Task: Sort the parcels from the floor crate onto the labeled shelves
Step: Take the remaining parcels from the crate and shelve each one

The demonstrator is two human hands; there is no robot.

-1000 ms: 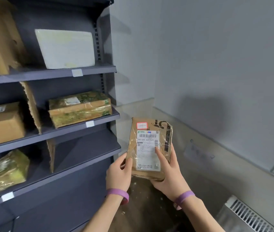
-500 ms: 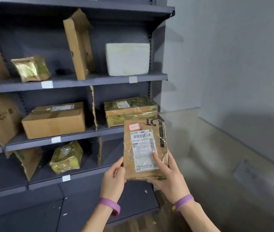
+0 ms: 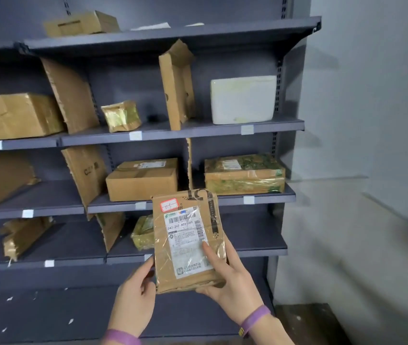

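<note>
Fingers of the left hand (image 3: 135, 298) and right hand (image 3: 231, 277) still grasp the flat brown taped cardboard parcel (image 3: 185, 245), now swung up before the dark grey metal shelving (image 3: 198, 129), so shelf-matching likely follows.

The parcel (image 3: 188, 245) hides the right part of a green-wrapped packet (image 3: 142, 232) on the lower shelf (image 3: 255, 250), and also the fingers of the right hand (image 3: 232, 287) behind it. Its label (image 3: 186, 241) has print too small to read. The left edge cuts off a big brown box (image 3: 13, 115). The white shelf tags (image 3: 135, 135) are too blurred to read.
</note>
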